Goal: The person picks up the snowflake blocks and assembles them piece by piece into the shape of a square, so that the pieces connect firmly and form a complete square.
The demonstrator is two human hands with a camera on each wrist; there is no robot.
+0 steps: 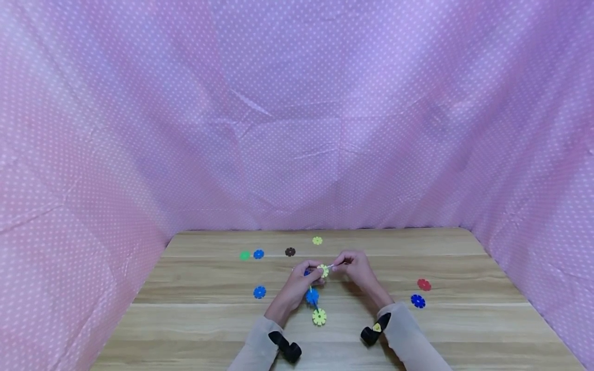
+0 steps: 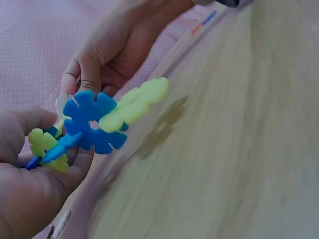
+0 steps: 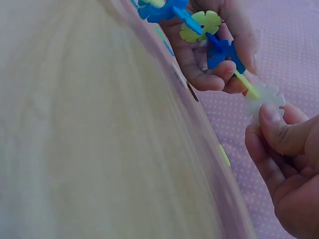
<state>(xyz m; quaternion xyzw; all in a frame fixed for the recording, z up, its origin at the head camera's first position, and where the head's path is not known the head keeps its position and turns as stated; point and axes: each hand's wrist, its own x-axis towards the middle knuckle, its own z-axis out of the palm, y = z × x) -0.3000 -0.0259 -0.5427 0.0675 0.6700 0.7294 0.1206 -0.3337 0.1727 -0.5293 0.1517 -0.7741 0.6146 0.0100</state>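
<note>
Chain of linked flower discs [image 1: 312, 296] held above counter [image 1: 195, 330] mid-area, gripped in left hand [image 1: 297, 283]. White disc [image 3: 271, 94] pinched between thumb and fingers of right hand [image 1: 356, 267], met by chain's yellow end disc [image 3: 247, 85]; slot depth can't be told. Loose on counter: green disc [image 1: 245, 255], blue disc [image 1: 258, 254], brown disc [image 1: 290, 251] far left; yellow disc far centre; second blue one left; red disc [image 1: 424, 285], dark blue disc [image 1: 418, 301] right.

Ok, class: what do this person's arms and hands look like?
Both sleeves are pale greyish; each has a black band with a rounded black unit near its end. The right band bears a yellow patch. Left hand and right hand are gloveless.
</note>
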